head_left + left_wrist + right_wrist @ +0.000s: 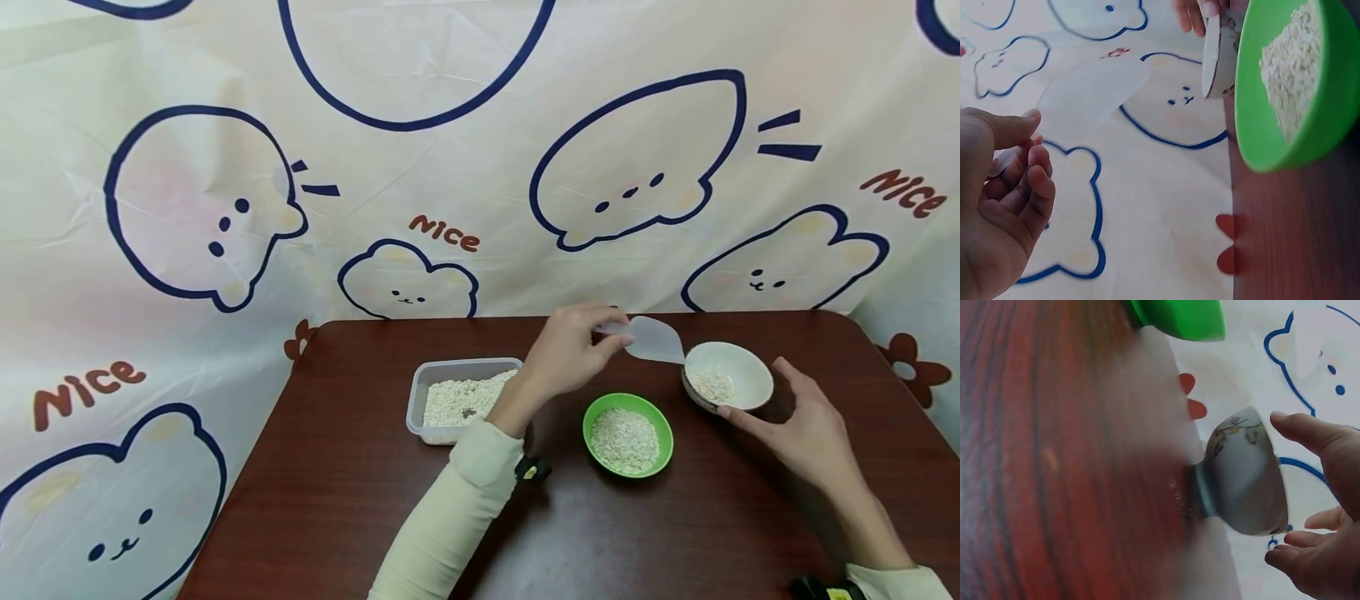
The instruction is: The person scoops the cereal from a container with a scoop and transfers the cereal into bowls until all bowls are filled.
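Observation:
My left hand [566, 350] pinches the handle of a translucent plastic scoop [655, 340] between thumb and fingers. The scoop's broad end reaches the left rim of a white bowl [750, 375], which has a little pale flaky grain at its bottom. In the right wrist view the bowl's outside [1244, 475] shows a floral pattern. Beside this bowl, my right hand [813, 433] has its thumb and fingers spread around the near right rim; whether they touch it is unclear. A green bowl [665, 442] with a heap of the flakes stands between the forearms.
On the left, a clear rectangular container [417, 400] holds more pale flakes, partly hidden by my left wrist. All of these stand on a dark brown wooden table [315, 500]. A white cloth [495, 167] with cartoon drawings hangs behind the far edge.

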`<state>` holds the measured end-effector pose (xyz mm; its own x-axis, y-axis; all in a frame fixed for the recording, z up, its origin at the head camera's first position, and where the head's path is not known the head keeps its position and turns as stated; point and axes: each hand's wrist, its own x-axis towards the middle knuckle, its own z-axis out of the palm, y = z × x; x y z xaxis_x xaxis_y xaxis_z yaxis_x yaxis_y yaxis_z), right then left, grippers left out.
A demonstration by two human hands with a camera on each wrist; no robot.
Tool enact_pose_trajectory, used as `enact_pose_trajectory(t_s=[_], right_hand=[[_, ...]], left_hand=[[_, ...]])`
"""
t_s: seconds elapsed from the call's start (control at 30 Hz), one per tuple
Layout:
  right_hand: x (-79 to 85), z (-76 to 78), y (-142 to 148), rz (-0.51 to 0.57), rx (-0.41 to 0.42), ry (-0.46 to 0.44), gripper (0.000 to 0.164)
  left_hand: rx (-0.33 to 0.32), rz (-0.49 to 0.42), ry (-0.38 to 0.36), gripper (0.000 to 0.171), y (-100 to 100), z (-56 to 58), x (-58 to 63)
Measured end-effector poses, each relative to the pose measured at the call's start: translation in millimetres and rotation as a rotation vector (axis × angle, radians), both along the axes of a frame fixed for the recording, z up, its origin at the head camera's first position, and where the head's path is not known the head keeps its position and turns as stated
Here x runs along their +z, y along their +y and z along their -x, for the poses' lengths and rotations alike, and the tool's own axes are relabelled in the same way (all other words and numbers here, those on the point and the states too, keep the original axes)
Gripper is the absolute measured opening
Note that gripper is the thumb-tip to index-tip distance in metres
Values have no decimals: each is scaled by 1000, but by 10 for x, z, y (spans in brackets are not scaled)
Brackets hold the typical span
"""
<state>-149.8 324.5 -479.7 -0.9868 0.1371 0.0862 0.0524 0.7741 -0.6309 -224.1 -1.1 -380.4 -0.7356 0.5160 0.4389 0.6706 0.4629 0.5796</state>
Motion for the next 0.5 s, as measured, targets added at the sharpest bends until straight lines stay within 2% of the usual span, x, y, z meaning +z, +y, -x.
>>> enact_pose_trajectory(t_s=[0.2, 0.5], right_hand=[[144, -49, -62, -35, -15, 39, 117], [314, -126, -273, -33, 44, 96, 115]], left_hand=[[23, -149, 57, 11, -366, -83, -95], [123, -217, 51, 10, -911, -230, -180]])
